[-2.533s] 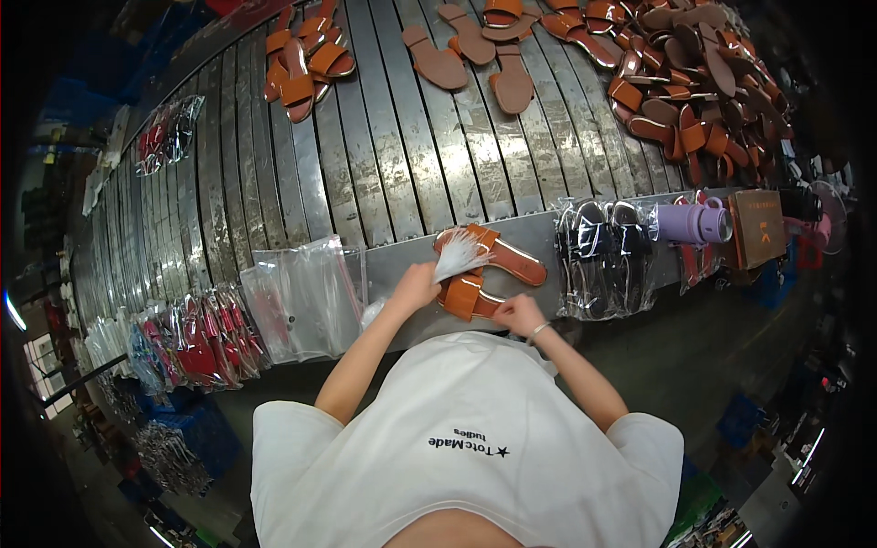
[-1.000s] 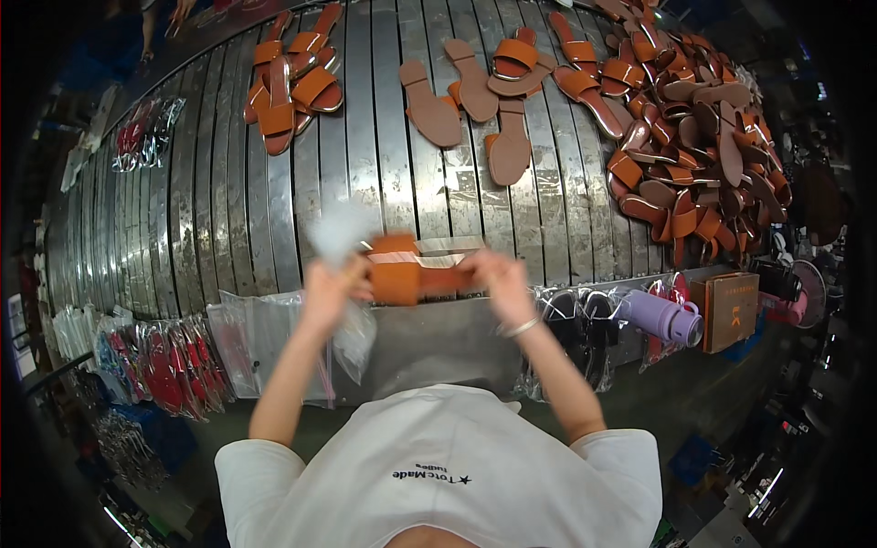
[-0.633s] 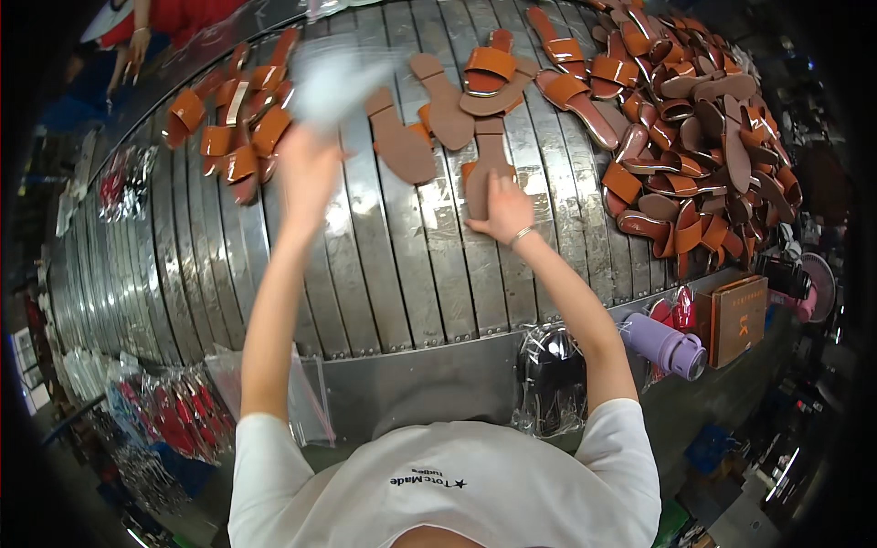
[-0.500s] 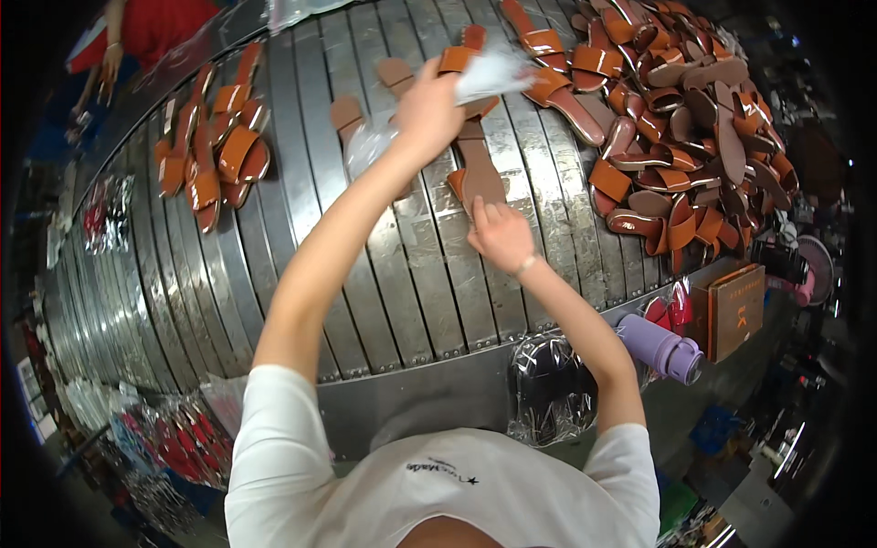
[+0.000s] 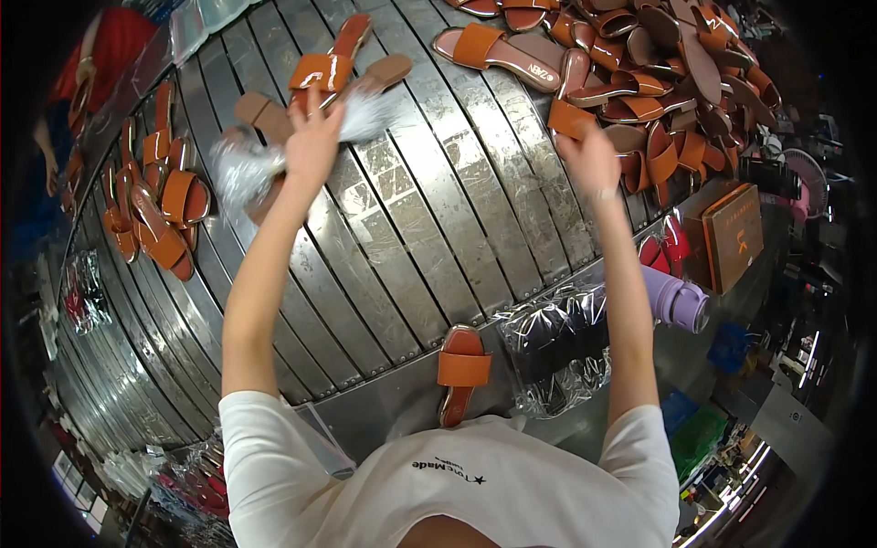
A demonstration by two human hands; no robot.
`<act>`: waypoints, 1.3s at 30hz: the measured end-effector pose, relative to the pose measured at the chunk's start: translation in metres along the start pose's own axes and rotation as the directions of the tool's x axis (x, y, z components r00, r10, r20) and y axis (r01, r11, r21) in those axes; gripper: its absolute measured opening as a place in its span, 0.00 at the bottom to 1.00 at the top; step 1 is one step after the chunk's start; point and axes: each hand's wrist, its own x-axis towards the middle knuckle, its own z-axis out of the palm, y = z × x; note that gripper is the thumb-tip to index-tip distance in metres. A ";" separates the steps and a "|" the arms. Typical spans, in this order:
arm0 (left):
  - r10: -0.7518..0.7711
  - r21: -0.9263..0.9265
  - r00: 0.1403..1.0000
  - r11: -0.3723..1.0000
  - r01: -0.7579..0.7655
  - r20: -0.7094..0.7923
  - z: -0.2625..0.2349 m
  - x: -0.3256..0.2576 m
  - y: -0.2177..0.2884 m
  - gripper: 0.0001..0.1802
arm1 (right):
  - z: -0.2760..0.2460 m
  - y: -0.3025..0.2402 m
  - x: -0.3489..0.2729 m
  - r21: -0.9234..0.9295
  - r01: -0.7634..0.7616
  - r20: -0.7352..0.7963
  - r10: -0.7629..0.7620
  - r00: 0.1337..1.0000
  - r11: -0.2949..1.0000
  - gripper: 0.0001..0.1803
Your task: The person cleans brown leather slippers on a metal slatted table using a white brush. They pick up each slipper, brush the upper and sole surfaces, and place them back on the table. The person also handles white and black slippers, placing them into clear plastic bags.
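My left hand (image 5: 313,146) rests with spread fingers on the strap of an orange-brown slide sandal (image 5: 351,38) on the metal slatted surface. Crumpled clear plastic (image 5: 248,172) lies beside that hand, and brown soles (image 5: 391,69) show around it. At the near edge of the pile on the right, my right hand (image 5: 594,164) closes on the toe end of another slide sandal (image 5: 570,119); its fingers are partly blurred and its thumb is hidden. A single sandal (image 5: 464,369) lies strap up at the near edge, directly in front of me.
A large heap of sandals (image 5: 667,114) covers the far right. A smaller group (image 5: 151,205) lies at the left. Bagged dark footwear (image 5: 557,356), a purple bottle (image 5: 674,300) and a brown box (image 5: 726,237) line the near right side. Another person's hand (image 5: 85,71) shows at far left.
My right hand has left the sole in the middle and reached the heap. A sandal now lies at the near edge. My left hand has moved left; the view has shifted too.
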 end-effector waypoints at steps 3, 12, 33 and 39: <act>-0.009 0.088 0.999 0.996 0.006 0.035 0.010 -0.050 -0.061 0.16 | 0.017 0.040 0.050 -0.277 -0.284 0.054 0.310 0.949 0.918 0.33; -0.246 0.040 0.939 0.969 0.244 0.241 -0.056 -0.151 -0.125 0.21 | 0.019 0.063 0.119 0.154 -0.547 0.088 0.540 0.837 0.823 0.39; 0.153 -0.669 0.839 0.684 0.292 0.522 -0.083 -0.323 0.158 0.12 | -0.116 -0.043 -0.263 0.861 -0.037 0.336 -0.513 0.790 0.508 0.12; -0.210 -0.662 0.653 0.034 0.748 0.727 -0.094 -0.363 0.091 0.10 | -0.078 -0.048 -0.374 0.812 0.034 0.512 -0.739 0.438 0.583 0.12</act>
